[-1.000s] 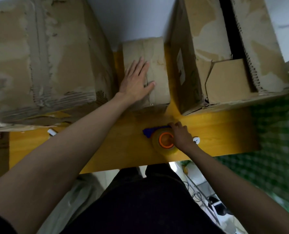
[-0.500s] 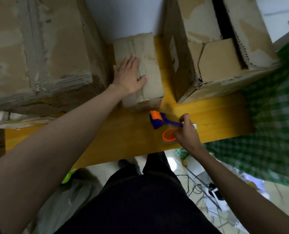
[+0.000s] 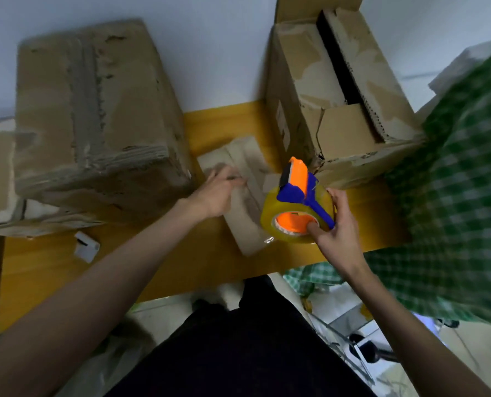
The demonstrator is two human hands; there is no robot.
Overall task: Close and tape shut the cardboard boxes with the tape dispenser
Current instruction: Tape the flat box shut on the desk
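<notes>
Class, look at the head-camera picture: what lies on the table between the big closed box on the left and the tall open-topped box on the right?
In the head view, the small cardboard box lies there, with the left hand on it.

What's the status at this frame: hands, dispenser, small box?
Right hand grips tape dispenser, lifted over small box. Left hand on the box, blurred. Open big box close on the right.
</notes>
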